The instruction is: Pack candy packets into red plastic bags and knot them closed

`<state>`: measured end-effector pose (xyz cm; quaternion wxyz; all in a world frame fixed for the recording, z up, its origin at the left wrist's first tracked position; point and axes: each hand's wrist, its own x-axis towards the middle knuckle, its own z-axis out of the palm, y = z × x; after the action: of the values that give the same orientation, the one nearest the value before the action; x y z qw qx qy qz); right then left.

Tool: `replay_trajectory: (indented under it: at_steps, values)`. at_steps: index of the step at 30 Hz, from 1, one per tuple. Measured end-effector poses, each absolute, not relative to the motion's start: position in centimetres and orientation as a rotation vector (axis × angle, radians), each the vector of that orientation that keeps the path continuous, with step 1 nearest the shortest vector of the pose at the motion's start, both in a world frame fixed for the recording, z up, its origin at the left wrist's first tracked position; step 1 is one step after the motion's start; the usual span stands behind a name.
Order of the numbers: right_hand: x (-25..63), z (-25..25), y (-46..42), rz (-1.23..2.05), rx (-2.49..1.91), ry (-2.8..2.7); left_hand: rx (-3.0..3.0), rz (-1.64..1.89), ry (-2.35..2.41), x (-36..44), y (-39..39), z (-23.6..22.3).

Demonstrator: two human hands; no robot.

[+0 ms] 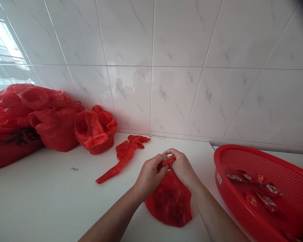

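- Left hand [148,174] and right hand [183,168] meet right of centre in the frame, fingers closed on the bunched neck of a filled red bag [170,205]; pinching from both sides seems to keep its mouth gathered.
- That bag's body sits on the white bench [53,191] at lower centre, so the bench probably carries the weight while the fingers manage only the neck.
- Exactly how the plastic loops between the fingertips is hidden.
- A crumpled strip of red plastic [125,154] lies loose, left of the hands, apart from the held bag and probably out of the fingers' way.
- A rounded red bag [97,132] and bulkier red bags [58,129] stand bunched at left, near the tiled wall [176,101], which leaves working room in front.
- At lower right, a red perforated basket [229,191] holds wrapped packets [261,186]; its raised rim likely contains them, within the right hand's reach.
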<state>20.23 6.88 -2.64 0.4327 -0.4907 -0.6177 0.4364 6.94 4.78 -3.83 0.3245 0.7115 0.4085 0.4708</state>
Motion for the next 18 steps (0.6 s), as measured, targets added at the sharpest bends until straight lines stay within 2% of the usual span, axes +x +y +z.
replay_trajectory:
  at_steps: [7, 12, 15, 18]
  values:
    - [21.6, -1.7, 6.6, 1.512, -0.9, -1.382, 1.987, 1.322, 1.214, 6.1, 5.4, -4.2]
    - [21.7, -2.0, 6.8, 1.615, -0.841, -1.216, 2.073, 1.329, 1.187, 5.5, 5.7, -3.7]
    - [22.0, -2.6, 7.5, 1.458, -0.965, -1.208, 2.099, 1.408, 1.107, 4.5, 5.5, -3.4]
    - [23.1, -3.9, 8.5, 0.907, -1.335, -1.297, 2.039, 1.423, 1.062, 2.9, 4.8, -3.2]
